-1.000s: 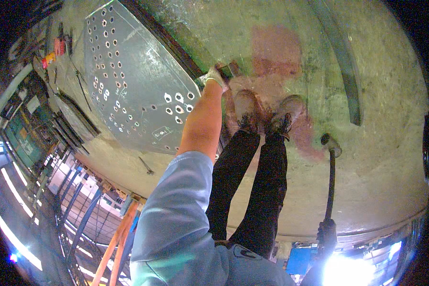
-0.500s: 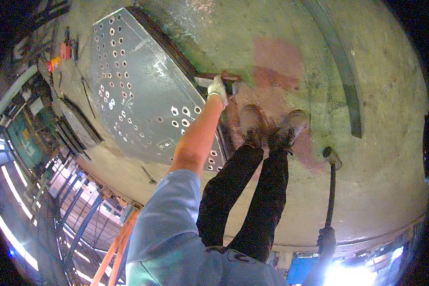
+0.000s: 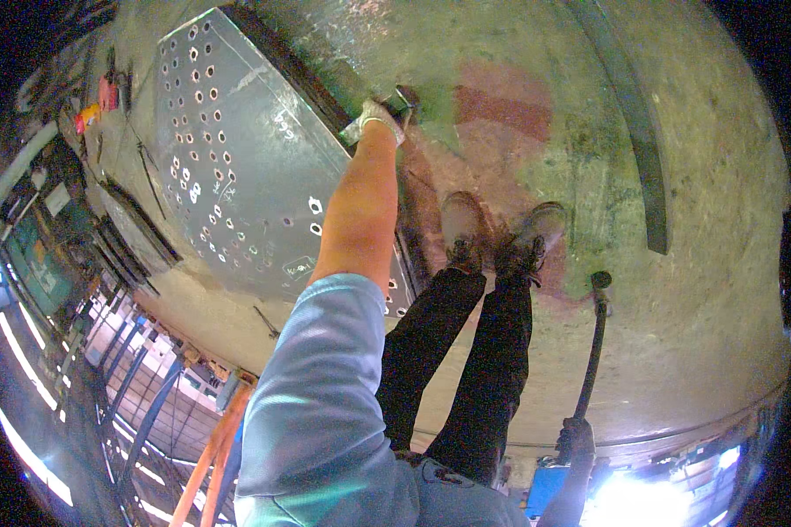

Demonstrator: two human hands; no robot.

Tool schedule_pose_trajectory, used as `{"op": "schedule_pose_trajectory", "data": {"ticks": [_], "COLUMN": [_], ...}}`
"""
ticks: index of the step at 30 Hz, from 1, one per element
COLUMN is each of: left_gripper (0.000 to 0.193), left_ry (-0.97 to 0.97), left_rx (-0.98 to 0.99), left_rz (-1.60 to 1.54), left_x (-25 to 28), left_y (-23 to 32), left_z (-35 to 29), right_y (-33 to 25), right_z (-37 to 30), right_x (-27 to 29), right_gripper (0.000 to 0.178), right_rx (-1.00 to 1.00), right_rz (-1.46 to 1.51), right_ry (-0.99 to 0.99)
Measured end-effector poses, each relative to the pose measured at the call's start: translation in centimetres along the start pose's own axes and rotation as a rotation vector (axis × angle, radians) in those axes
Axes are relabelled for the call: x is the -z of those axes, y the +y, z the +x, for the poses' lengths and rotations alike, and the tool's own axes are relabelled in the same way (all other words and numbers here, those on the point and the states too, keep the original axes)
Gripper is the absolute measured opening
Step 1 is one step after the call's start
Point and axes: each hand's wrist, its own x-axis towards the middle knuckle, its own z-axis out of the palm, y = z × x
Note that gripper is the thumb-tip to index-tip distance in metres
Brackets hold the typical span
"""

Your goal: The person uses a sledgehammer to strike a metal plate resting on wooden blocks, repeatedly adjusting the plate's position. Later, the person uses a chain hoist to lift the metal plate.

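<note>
While clenching long-handled dark hammer [image 3: 594, 351] in right hand [image 3: 576, 437], stands. Clasps dark metal piece [image 3: 403, 99], upper centre, in white-gloved left hand [image 3: 380, 119].

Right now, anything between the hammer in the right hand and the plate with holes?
Yes: the person's left leg and right leg stand between the hammer and the plate, shoes on the floor. Nothing else is clearly visible there.

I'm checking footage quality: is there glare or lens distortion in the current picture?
Head view: white glare burns out the lower right near the right hand, which looks dark; head view again: fisheye distortion curves the surroundings, with black corners.
</note>
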Motion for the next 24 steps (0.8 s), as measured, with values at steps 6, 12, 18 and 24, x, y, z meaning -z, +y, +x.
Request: {"op": "schedule_pose_trajectory", "data": {"ticks": [6, 12, 18, 24], "left_gripper": [0.043, 0.053, 0.071, 0.076], "left_ry": [0.046, -0.322, -0.377, -0.821], "left_rx": [0.0, -0.07, -0.609, -0.202], "left_rz": [-0.046, 0.574, 1.62, 1.7], "left_x": [-0.8, 2.4, 10.2, 8.5], "left_y": [0.2, -0.9, -7.0, -12.7], "left_z": [-1.9, -8.1, -13.2, -34.8], "right_y": [-3.0, -5.1, -11.0, -19.2], "right_z": [-3.1, -4.9, -9.5, -16.5], "right_x": [-4.9, -11.6, -14.5, -25.1], "right_gripper": [0.01, 0.013, 0.017, 0.02], "right_rx": [-0.005, 0.042, 0.252, 0.575], "right_rz": [0.139, 0.293, -0.157, -0.47], "right_ry": [-0.012, -0.092, 0.014, 0.166]}}
